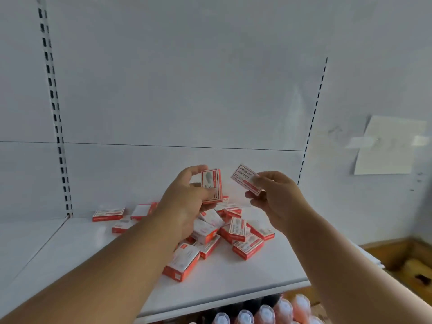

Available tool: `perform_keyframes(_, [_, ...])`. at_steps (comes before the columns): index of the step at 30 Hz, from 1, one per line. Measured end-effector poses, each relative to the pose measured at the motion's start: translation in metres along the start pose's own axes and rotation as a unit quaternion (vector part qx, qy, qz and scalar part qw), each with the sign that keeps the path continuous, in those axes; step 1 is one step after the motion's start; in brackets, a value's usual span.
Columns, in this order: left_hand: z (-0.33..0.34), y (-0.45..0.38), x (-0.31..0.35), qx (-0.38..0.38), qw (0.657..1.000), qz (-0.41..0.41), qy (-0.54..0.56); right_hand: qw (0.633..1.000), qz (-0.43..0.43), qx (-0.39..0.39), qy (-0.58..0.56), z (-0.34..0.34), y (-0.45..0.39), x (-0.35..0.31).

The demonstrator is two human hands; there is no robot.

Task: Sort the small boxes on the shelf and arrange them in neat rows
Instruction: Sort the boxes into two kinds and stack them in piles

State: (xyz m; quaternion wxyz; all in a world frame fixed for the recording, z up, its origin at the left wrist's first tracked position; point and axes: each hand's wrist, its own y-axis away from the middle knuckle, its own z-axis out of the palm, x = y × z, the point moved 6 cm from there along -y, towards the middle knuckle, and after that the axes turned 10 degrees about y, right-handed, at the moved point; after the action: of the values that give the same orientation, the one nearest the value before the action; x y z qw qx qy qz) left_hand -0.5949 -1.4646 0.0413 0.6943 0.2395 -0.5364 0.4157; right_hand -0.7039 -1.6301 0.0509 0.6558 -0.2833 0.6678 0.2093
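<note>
- The white back panel [187, 90] of the shelving unit fills most of the view; two slotted uprights run down it, the left upright [55, 108] and the right upright [313, 122]; a sheet of paper [390, 146] is stuck to the wall right of the unit.
- The white shelf [81, 253] carries the task's things; its front edge runs across the lower part of the view.
- The loose pile of boxes [236, 232] lies near the middle of the shelf, below both hands; the small red-and-white boxes lie flat, tilted and overlapping (roughly ten can be made out, though the arms hide some); three more boxes [108, 214] lie flat to the left, apart from the pile.
- Capped bottles [266, 312] stand below the shelf's front edge; at least five tops show.
- The left hand [187, 199] holds one box [211, 186] upright above the pile; the thumb and fingers curl round its edges.
- The right hand [273, 192] pinches a second box [247, 180] at one end between thumb and fingertips, tilted, printed face toward the camera; the two held boxes are near each other but apart.
</note>
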Motion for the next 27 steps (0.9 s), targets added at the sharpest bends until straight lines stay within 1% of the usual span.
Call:
perform_keyframes(2, [0.026, -0.009, -0.006, -0.009, 1.000, 0.000, -0.015, 1.000, 0.011, -0.003, 0.005, -0.027, -0.015, 0.008])
perform_keyframes(4, [0.058, -0.020, -0.015, -0.024, 0.999, -0.004, -0.029, 0.999, 0.009, 0.015, 0.036, -0.058, -0.034, 0.015])
perform_keyframes(6, [0.093, -0.032, -0.029, -0.035, 0.997, -0.007, -0.065, 0.999, 0.006, 0.022, 0.036, -0.087, -0.054, 0.023])
perform_keyframes(8, [0.130, -0.046, -0.046, -0.035, 0.996, -0.012, -0.083, 1.000, 0.012, 0.003, 0.024, -0.115, -0.076, 0.033])
perform_keyframes(10, [0.166, -0.060, -0.066, -0.031, 0.994, -0.024, -0.100, 0.998, 0.021, -0.037, 0.037, -0.139, -0.101, 0.043])
perform_keyframes(13, [0.209, -0.086, -0.097, -0.009, 0.987, -0.034, -0.157, 0.989, 0.032, -0.088, 0.117, -0.169, -0.138, 0.058])
perform_keyframes(16, [0.231, -0.106, -0.125, 0.026, 0.976, -0.044, -0.211, 0.971, 0.041, -0.106, 0.211, -0.187, -0.169, 0.076])
perform_keyframes(19, [0.235, -0.121, -0.152, 0.063, 0.958, -0.057, -0.274, 0.944, 0.039, -0.107, 0.309, -0.195, -0.195, 0.091])
perform_keyframes(22, [0.238, -0.131, -0.168, 0.084, 0.936, -0.053, -0.338, 0.907, 0.025, -0.133, 0.400, -0.191, -0.213, 0.104])
perform_keyframes(25, [0.240, -0.138, -0.169, 0.091, 0.897, -0.042, -0.431, 0.889, 0.001, -0.162, 0.429, -0.181, -0.223, 0.111])
perform_keyframes(27, [0.243, -0.141, -0.168, 0.079, 0.868, -0.036, -0.488, 0.864, -0.030, -0.167, 0.474, -0.174, -0.227, 0.112])
